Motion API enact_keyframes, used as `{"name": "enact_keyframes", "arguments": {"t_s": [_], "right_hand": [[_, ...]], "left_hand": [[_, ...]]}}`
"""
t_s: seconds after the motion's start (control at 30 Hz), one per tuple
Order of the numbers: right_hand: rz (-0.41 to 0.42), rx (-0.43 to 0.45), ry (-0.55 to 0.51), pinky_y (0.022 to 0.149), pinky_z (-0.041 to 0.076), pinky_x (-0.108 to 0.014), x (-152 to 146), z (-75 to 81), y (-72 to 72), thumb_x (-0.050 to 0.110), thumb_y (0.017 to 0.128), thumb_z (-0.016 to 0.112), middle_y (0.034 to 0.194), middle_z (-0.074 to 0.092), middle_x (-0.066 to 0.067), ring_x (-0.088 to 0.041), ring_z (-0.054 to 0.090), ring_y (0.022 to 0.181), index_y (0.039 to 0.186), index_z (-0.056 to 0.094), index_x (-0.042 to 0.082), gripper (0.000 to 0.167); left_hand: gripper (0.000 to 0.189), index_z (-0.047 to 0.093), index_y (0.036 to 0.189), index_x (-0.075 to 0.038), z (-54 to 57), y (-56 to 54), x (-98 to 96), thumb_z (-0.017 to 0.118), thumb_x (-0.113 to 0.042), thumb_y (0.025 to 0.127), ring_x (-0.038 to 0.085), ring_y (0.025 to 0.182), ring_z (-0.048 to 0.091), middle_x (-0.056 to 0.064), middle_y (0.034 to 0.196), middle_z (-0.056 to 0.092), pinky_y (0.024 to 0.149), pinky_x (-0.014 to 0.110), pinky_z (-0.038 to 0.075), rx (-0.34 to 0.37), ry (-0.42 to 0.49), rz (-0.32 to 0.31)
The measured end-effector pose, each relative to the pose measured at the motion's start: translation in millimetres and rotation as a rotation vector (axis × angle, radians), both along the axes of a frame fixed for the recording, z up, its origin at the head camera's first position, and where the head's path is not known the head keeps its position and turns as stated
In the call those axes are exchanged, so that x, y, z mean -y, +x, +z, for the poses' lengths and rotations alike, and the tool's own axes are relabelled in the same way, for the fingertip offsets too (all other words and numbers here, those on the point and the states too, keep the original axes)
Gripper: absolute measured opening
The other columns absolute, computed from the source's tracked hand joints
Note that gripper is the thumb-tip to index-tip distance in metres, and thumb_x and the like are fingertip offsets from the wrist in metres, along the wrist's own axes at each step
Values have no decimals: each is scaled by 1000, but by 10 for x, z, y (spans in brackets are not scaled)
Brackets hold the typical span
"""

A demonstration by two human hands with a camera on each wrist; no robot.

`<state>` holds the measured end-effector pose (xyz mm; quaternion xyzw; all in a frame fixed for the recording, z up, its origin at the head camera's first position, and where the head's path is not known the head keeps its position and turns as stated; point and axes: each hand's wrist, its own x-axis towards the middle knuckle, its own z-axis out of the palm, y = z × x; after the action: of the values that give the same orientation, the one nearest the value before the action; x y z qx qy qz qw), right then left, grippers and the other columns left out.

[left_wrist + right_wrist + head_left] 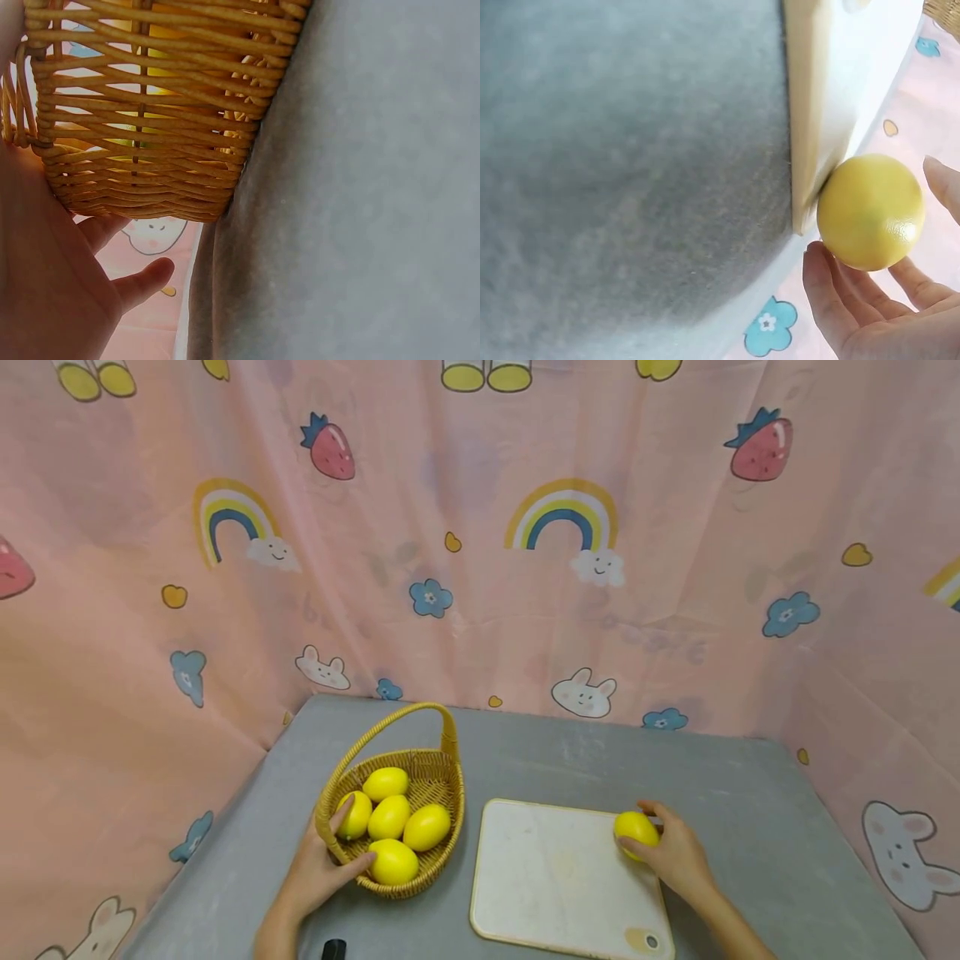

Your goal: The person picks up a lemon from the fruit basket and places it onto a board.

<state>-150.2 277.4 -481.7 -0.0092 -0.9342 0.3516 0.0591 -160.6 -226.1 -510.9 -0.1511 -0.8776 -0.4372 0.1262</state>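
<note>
At the left, a wicker basket point(431, 766) with a tall handle holds several yellow lemons point(427, 827). My left hand point(318, 864) grips its near left side, thumb and a finger over the rim against lemons. In the left wrist view, that hand point(60, 277) lies along the woven wall, with two fingers stretched out past it. A white cutting board point(555, 877) lies to the right. Over its far right corner, my right hand point(678, 852) holds a single lemon point(870, 212) between thumb and fingers. Part of the left hand is hidden by the basket.
A small black object point(334, 950) shows at the front edge of the view, below the basket. The grey table point(517, 764) is enclosed by a pink patterned curtain point(480, 635) at the back and sides.
</note>
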Motion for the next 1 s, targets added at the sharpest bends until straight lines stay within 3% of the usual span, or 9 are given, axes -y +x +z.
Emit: {"name": "enact_keyframes", "arguments": {"t_s": [0.43, 0.7, 1.0], "right_hand": [[30, -34, 6, 85, 52, -55, 48, 114, -114, 20, 87, 77, 128, 56, -34, -49, 61, 108, 134, 52, -11, 62], [42, -72, 23, 89, 49, -58, 143, 241, -215, 19, 88, 76, 131, 56, -31, -47, 58, 112, 134, 53, -10, 58], [108, -171, -58, 96, 46, -57, 404, 314, -362, 10, 89, 75, 126, 61, -29, -45, 59, 111, 129, 57, -11, 48]], "left_hand": [[91, 39, 150, 4, 2, -9, 3, 86, -29, 79, 49, 141, 23, 35, 155, 19, 107, 68, 22, -1, -7, 11], [91, 39, 150, 2, 8, -4, 0, 85, -30, 79, 50, 143, 19, 32, 159, 12, 108, 68, 21, 20, 2, 8], [91, 40, 150, 1, -1, -11, 13, 85, -32, 79, 50, 144, 17, 29, 162, 7, 108, 68, 21, 20, -7, 12]]}}
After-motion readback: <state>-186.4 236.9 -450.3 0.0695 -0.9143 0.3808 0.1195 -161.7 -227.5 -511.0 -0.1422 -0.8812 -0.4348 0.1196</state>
